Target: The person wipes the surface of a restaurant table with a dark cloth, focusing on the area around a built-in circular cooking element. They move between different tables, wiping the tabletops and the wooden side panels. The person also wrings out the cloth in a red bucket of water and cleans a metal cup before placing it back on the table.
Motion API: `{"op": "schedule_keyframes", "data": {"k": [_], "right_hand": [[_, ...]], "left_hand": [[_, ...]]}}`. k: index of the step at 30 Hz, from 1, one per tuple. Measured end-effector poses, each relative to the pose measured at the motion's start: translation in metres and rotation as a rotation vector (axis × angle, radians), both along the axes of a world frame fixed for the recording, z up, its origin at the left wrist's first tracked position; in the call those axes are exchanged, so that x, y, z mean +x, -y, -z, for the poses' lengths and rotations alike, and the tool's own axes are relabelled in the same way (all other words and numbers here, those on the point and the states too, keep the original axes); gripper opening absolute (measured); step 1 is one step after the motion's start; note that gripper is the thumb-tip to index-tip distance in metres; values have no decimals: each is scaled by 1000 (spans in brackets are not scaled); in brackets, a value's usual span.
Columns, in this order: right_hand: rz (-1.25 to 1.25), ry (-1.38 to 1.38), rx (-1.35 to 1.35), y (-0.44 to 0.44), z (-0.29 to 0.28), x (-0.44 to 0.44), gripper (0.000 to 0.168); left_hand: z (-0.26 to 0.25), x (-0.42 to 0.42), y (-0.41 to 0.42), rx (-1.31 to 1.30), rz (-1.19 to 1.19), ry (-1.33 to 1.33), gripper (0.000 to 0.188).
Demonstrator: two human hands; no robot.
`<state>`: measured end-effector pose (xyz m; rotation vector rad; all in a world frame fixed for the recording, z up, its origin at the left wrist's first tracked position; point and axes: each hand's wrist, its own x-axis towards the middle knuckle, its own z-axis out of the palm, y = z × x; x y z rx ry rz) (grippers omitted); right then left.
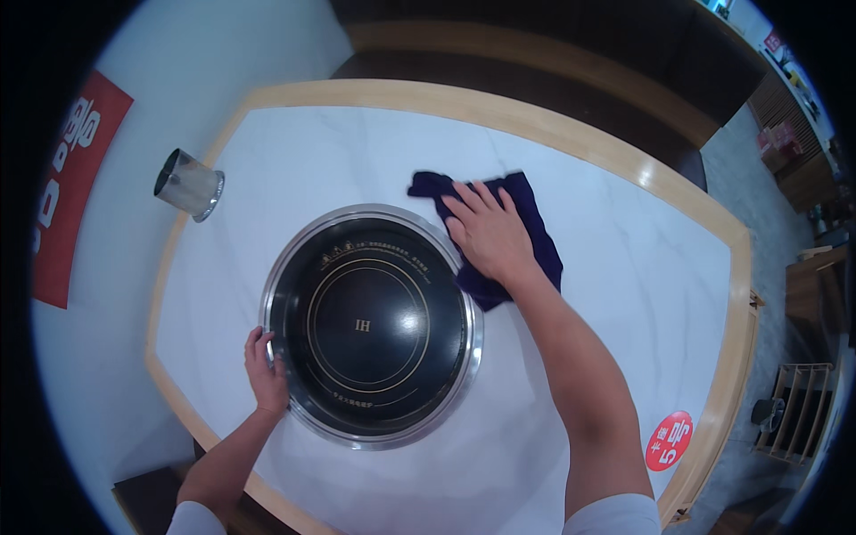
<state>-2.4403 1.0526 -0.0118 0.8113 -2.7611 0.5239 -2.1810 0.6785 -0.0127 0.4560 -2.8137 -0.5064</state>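
Note:
My right hand (491, 234) lies flat, fingers spread, on a dark purple cloth (542, 247) that is crumpled on the white marble-patterned tabletop (635, 301). The cloth touches or nearly touches the upper right rim of a round black induction cooktop (364, 328) with a metal ring, set in the table. At the cooktop's left edge, my left hand (265, 371) rests with its fingertips on the metal ring.
A metal cylindrical container (189, 185) stands near the table's upper left edge. A red round sticker (669, 440) is at the lower right. Beyond the wooden table border (468, 107) is a dark bench (521, 87). A slatted wooden rack (796, 414) stands on the floor at right.

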Motion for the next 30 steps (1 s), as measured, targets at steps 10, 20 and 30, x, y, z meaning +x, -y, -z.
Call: {"op": "schedule_keyframes", "data": {"k": [10,20,30], "right_hand": [[381,93,77,-20,-24,224,45],[530,299,125,31,-30,351,47],[639,163,24,18,-26,222,40]], "left_hand": [[-6,5,-2,59,103,53,59],[-3,12,-6,41,90,44,53],[-43,-107,-3,37,278,-30,50]]}}
